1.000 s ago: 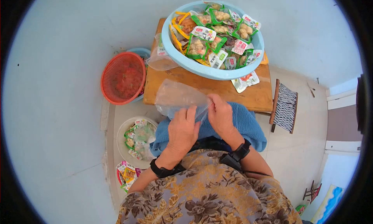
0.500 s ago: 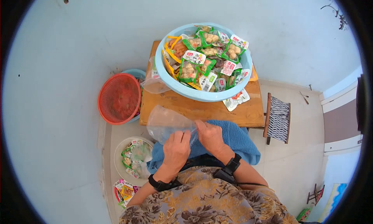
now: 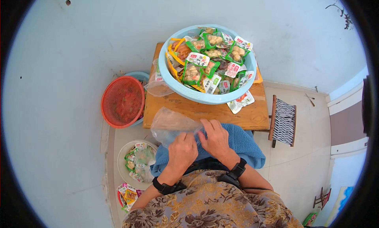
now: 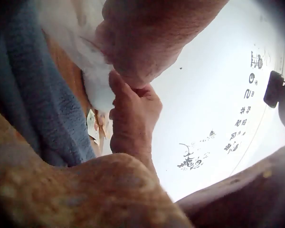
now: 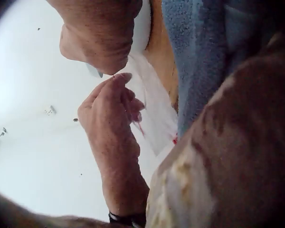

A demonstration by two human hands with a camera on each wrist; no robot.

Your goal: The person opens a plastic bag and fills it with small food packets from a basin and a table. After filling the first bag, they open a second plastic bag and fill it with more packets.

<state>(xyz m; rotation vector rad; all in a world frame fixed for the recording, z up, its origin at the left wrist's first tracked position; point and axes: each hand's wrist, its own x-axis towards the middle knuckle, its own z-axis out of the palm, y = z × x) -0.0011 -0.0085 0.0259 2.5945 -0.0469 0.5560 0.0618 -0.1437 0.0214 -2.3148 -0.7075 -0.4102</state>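
Note:
A clear plastic bag [image 3: 170, 123] spreads out over the lap and the near table edge, its mouth toward the hands. My left hand [image 3: 182, 152] pinches the bag's edge with curled fingers. Close beside it on the right, my right hand [image 3: 216, 140] holds the same edge between thumb and fingers. In the right wrist view the left thumb and fingertips grip the film of the bag [image 5: 154, 102], right below the other hand. The left wrist view shows the right hand [image 4: 135, 116] meeting the left at the bag. A blue towel [image 3: 246, 147] lies under the hands.
On the wooden table [image 3: 252, 119] stands a light blue basin [image 3: 189, 94] heaped with packaged snacks; one packet [image 3: 241, 102] lies beside it. A red basket [image 3: 122, 101], a pale tub [image 3: 123, 170] of packets and more packets [image 3: 128, 196] are at left. A folding stool [image 3: 283, 121] stands right.
The head view tilted up, so everything shifted down in it. My right hand's fingers have spread and shifted along the bag's edge, while the left hand keeps its pinch.

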